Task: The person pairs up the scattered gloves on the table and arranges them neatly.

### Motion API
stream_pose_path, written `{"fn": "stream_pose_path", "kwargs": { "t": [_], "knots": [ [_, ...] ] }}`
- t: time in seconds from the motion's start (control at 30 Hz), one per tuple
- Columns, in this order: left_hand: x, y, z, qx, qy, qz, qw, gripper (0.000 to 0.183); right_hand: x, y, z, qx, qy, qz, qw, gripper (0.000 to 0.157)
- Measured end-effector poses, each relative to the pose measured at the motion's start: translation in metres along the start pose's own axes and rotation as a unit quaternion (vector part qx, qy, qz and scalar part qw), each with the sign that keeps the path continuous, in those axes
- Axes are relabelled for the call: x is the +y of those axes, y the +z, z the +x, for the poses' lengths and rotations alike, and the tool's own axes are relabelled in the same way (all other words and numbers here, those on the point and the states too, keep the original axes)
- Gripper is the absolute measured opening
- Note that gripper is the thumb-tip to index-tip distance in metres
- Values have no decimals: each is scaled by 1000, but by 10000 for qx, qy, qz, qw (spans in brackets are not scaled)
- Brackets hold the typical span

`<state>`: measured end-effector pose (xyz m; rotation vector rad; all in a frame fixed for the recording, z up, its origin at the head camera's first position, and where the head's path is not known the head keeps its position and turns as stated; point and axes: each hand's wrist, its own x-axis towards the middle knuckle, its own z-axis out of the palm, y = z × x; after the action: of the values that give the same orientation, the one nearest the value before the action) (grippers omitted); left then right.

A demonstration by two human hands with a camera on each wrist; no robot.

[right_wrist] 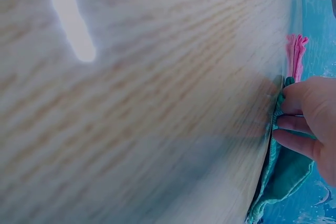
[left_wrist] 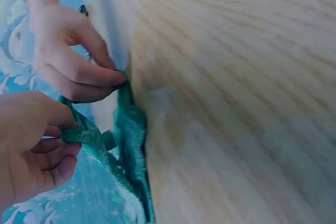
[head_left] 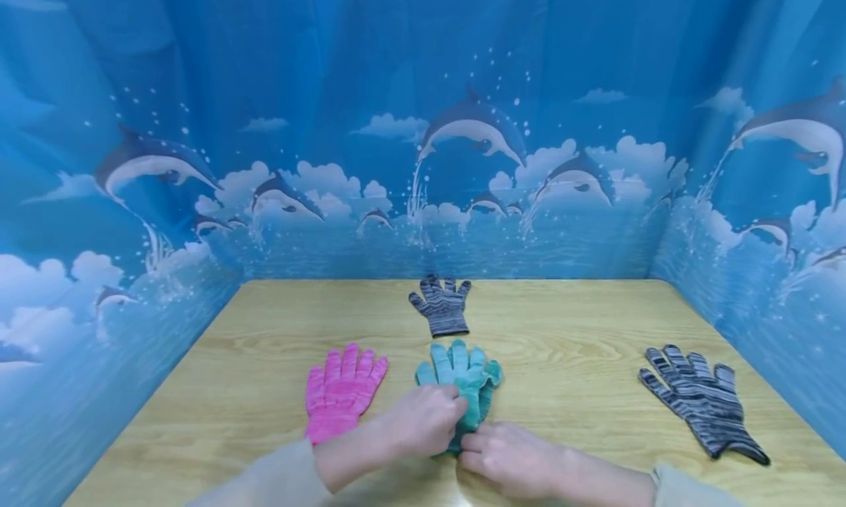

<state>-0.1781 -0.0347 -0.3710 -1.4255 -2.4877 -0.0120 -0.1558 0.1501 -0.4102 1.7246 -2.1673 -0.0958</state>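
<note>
A teal-green knit glove (head_left: pixel 465 378) lies on the table in front of me, fingers pointing away and its right side rumpled. My left hand (head_left: pixel 429 419) pinches the upper layer of the glove near its cuff, which stands lifted off the lower layer in the left wrist view. At the near end, my right hand (head_left: pixel 505 455) pinches the cuff edge low against the table; its thumb and fingers (right_wrist: pixel 294 124) meet the green fabric in the right wrist view. Left of the hands lies a pink glove (head_left: pixel 342 393), flat with fingers spread.
A grey-black striped glove (head_left: pixel 446 305) lies at the table's far edge. Another striped glove (head_left: pixel 703 400) is over on the right. Blue dolphin-print curtains (head_left: pixel 344 125) enclose the back and sides of the wooden table (head_left: pixel 562 360).
</note>
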Motion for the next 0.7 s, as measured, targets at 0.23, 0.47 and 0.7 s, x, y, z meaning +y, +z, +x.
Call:
{"fn": "stream_pose_path", "kwargs": {
  "t": [0.23,0.47,0.7],
  "knots": [
    [1,6,0,-56,-164,-136,9998,14,0,0,-2,114,-157,-347,9992,13],
    [1,11,-1,-184,-307,-579,9977,19,-1,1,-7,357,-412,-1038,9931,17],
    [3,17,-5,-312,-486,-909,9942,22,3,-1,-6,947,-321,-909,9908,28]
  ]
}}
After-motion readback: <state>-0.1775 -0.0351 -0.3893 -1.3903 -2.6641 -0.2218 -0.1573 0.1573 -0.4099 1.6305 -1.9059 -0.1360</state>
